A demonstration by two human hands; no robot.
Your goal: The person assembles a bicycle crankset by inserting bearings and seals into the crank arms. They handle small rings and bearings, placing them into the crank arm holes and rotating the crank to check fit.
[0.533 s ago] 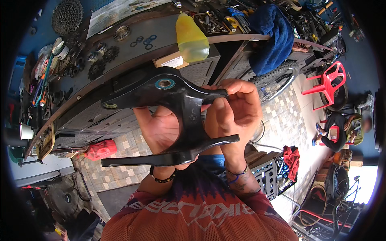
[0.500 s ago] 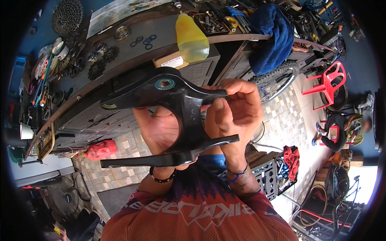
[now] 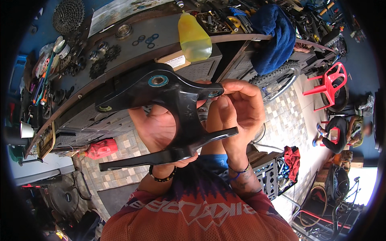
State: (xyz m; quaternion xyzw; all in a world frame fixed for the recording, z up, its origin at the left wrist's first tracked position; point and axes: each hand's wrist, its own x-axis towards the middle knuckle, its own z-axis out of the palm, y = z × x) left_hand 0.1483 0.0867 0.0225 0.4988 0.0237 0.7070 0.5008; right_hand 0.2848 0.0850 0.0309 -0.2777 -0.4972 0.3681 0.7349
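Before my chest I hold a black bicycle suspension link [image 3: 185, 114], with two long arms on the left and two shorter ones on the right. A bearing with a teal ring [image 3: 158, 80] sits in its upper corner. Smaller round bearings show near the tips of the upper arms. My left hand [image 3: 157, 130] wraps round the link from behind, its palm visible through the gap and its fingertips under the lower arm. With thumb and fingers, my right hand [image 3: 244, 110] grips the tip of the upper right arm, partly hiding it.
Ahead is a dark workbench [image 3: 132, 30] with rings, sprockets and tools. A yellow squeeze bottle [image 3: 195, 38] and a blue towel [image 3: 275, 36] sit at its edge. A red jug [image 3: 101, 148], a toolbox [image 3: 267, 176] and a red chair [image 3: 327, 86] stand around. Someone sits far right.
The link has tilted and shifted slightly left, so the bearing at its upper right tip now shows. My right hand's thumb and fingers have moved a little at that tip.
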